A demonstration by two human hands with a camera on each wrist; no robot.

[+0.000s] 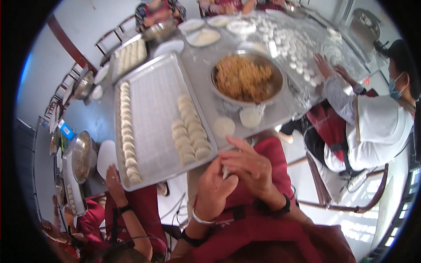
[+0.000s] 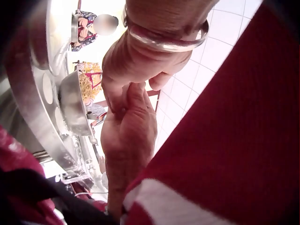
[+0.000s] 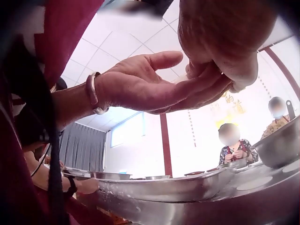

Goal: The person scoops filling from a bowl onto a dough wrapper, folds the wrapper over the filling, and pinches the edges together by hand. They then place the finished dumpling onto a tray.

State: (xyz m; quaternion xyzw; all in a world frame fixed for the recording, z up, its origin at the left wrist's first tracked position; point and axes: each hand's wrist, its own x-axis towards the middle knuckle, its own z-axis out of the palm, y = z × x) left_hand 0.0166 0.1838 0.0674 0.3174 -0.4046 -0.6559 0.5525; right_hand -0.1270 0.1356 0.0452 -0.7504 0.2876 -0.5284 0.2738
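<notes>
Both hands meet over my lap, just in front of the table edge. My left hand point(image 1: 215, 186), with a silver bracelet, and my right hand point(image 1: 253, 168), with a black wristband, press together around a white dough dumpling point(image 1: 226, 172). Only a small pale bit of the dumpling shows; the fingers hide the rest. In the right wrist view the left hand point(image 3: 145, 84) lies under the right hand point(image 3: 225, 42), their fingers overlapping. Beyond the hands, a metal tray point(image 1: 153, 83) bears rows of finished dumplings point(image 1: 193, 131). Two round wrappers point(image 1: 223, 126) lie right of it.
A steel bowl point(image 1: 280, 85) of orange-brown filling point(image 1: 243, 76) stands behind the wrappers. Many dough pieces point(image 1: 294, 48) cover the floured far right, where another person's hands point(image 1: 324, 65) work. At left, a neighbour's hand point(image 1: 115, 184) rests near a white plate point(image 1: 106, 158).
</notes>
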